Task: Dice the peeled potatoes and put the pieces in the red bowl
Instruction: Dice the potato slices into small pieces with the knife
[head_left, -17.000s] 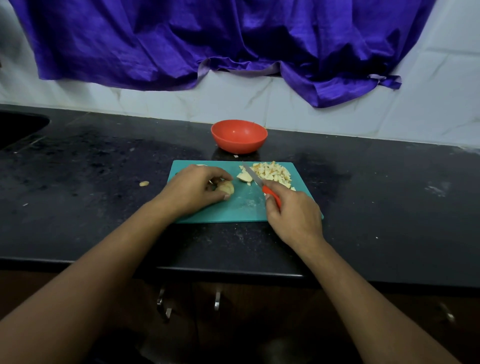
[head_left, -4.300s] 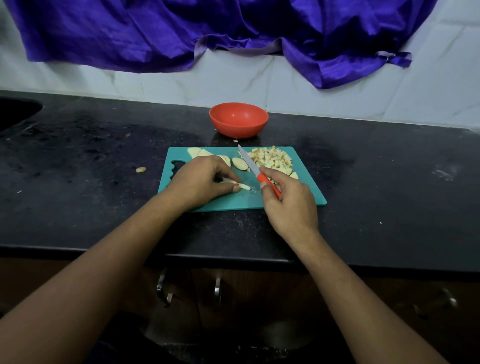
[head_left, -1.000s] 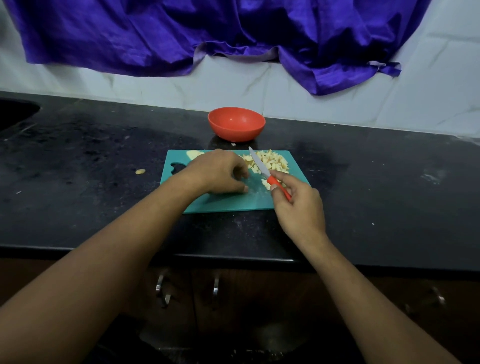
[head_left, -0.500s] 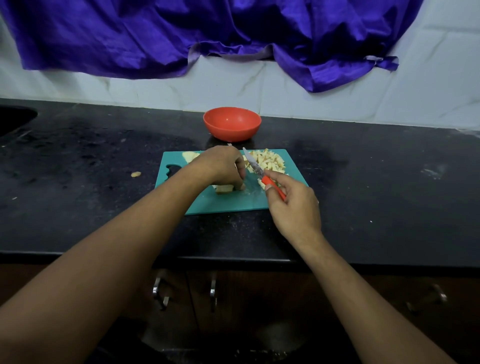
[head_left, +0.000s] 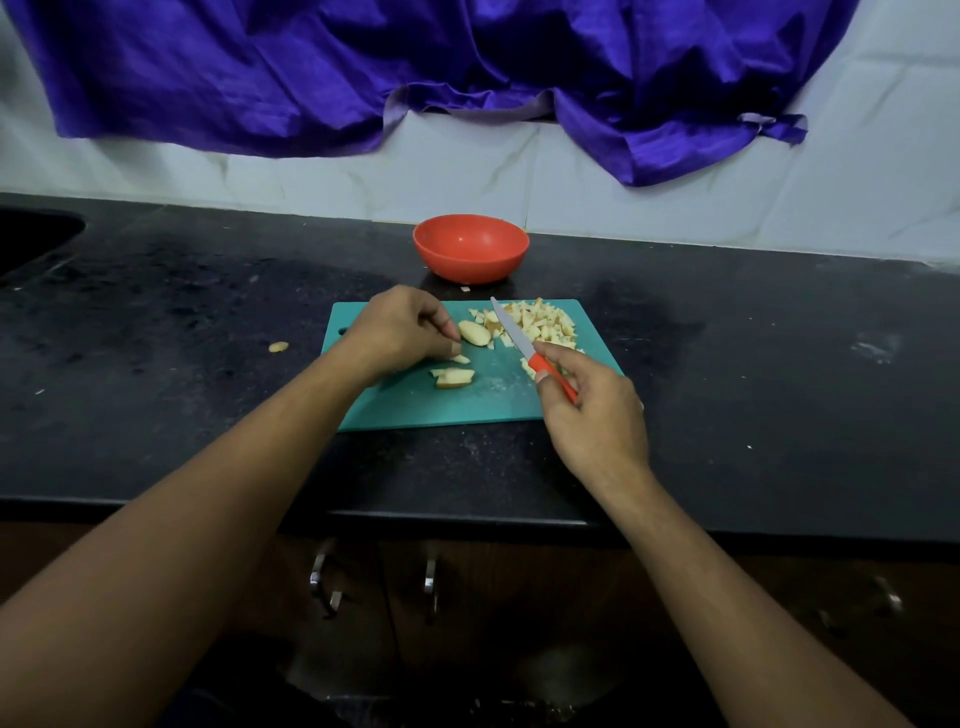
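One red bowl (head_left: 471, 254) at the worktop's back edge, one teal cutting board (head_left: 415, 405), one knife (head_left: 524, 345). One heap of diced potato (head_left: 540, 322) at the board's far right corner, one uncut slice (head_left: 474, 332), one stray bit (head_left: 279, 346) left of the board. Two hands.

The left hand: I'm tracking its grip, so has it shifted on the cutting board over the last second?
Yes. The left hand has drawn back toward the cutting board's left edge, uncovering potato pieces.
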